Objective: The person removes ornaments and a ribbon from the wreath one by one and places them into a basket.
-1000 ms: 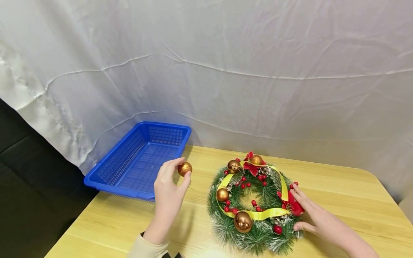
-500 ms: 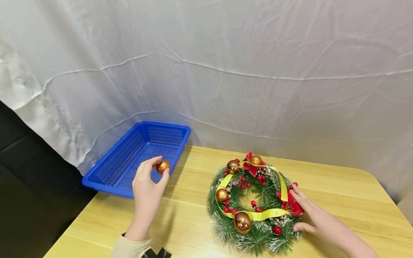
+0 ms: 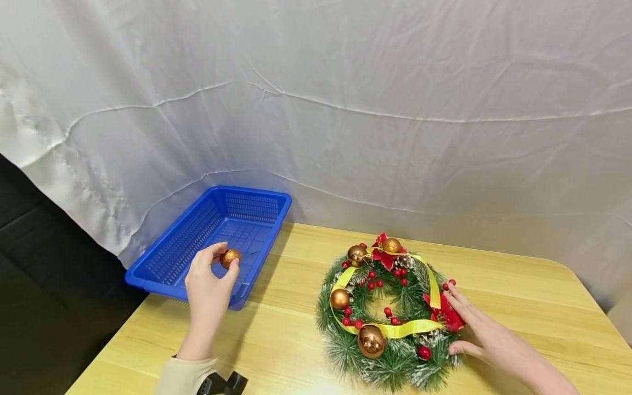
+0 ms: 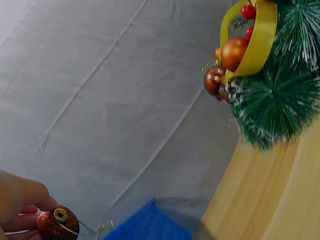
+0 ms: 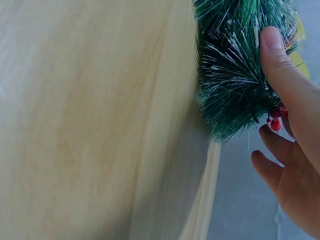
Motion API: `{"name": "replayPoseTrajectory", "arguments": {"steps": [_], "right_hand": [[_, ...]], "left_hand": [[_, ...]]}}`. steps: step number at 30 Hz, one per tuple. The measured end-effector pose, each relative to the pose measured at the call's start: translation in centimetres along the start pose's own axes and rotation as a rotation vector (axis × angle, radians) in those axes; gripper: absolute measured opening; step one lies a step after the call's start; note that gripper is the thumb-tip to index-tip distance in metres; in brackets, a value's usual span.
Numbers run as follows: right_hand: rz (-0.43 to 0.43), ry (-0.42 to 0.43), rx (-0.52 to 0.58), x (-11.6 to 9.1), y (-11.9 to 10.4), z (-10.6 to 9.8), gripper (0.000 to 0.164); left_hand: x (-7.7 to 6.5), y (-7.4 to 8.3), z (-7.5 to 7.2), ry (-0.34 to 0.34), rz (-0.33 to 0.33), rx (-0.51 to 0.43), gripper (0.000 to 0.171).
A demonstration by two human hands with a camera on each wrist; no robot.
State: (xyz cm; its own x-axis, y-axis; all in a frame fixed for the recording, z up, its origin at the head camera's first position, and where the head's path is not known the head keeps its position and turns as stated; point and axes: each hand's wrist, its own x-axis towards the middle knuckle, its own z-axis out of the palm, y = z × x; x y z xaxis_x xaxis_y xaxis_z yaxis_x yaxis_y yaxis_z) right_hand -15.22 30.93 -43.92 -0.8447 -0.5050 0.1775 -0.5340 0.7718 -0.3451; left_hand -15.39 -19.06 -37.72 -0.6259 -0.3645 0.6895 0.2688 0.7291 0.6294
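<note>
My left hand pinches a glittery copper Christmas ball between thumb and fingers, above the near right part of the blue plastic basket. In the left wrist view, the ball's gold cap and a thin loop show. A green Christmas wreath lies on the table, decorated with a yellow ribbon, red berries, red flowers and several copper balls. At its right side rests my right hand, fingers extended by a red flower; in the right wrist view its thumb lies against the needles.
The basket stands at the left of the light wooden table. Behind the table hangs a grey-white cloth, with black material at the far left. A dark strap device sits on the left wrist.
My left hand has moved left with the ball, from beside the basket's right edge to above the basket. The right hand and the wreath have stayed in place.
</note>
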Motion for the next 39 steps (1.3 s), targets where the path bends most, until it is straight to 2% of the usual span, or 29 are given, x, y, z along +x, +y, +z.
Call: {"name": "replayPoseTrajectory", "arguments": {"steps": [5, 10, 14, 22, 26, 30, 34, 39], "right_hand": [[0.008, -0.004, 0.002, -0.1, -0.1, 0.0, 0.096], [0.008, -0.002, 0.001, -0.1, -0.1, -0.1, 0.096], [0.002, 0.002, 0.004, -0.1, -0.1, -0.1, 0.097], [-0.019, 0.018, -0.008, -0.2, -0.1, -0.1, 0.098], [-0.012, 0.012, -0.003, -0.2, -0.1, -0.1, 0.097], [-0.014, 0.012, -0.004, -0.2, -0.1, -0.1, 0.097], [-0.02, 0.013, -0.004, -0.2, 0.0, -0.1, 0.098], [-0.018, 0.011, -0.002, -0.3, 0.1, -0.1, 0.098]], "left_hand": [[0.3, -1.4, -0.3, -0.024, -0.049, 0.02, 0.034], [0.6, -2.7, -0.5, -0.035, -0.077, 0.051, 0.034], [0.7, -3.5, -0.7, -0.069, -0.092, 0.064, 0.033], [1.2, -4.7, -0.6, -0.238, -0.099, 0.111, 0.028], [1.6, -4.8, -0.7, -0.341, -0.094, 0.142, 0.024], [1.9, -4.6, -1.1, -0.437, -0.128, 0.148, 0.023], [1.9, -4.6, -1.3, -0.48, -0.142, 0.153, 0.023], [1.9, -4.8, -1.3, -0.508, -0.09, 0.17, 0.021]]}}
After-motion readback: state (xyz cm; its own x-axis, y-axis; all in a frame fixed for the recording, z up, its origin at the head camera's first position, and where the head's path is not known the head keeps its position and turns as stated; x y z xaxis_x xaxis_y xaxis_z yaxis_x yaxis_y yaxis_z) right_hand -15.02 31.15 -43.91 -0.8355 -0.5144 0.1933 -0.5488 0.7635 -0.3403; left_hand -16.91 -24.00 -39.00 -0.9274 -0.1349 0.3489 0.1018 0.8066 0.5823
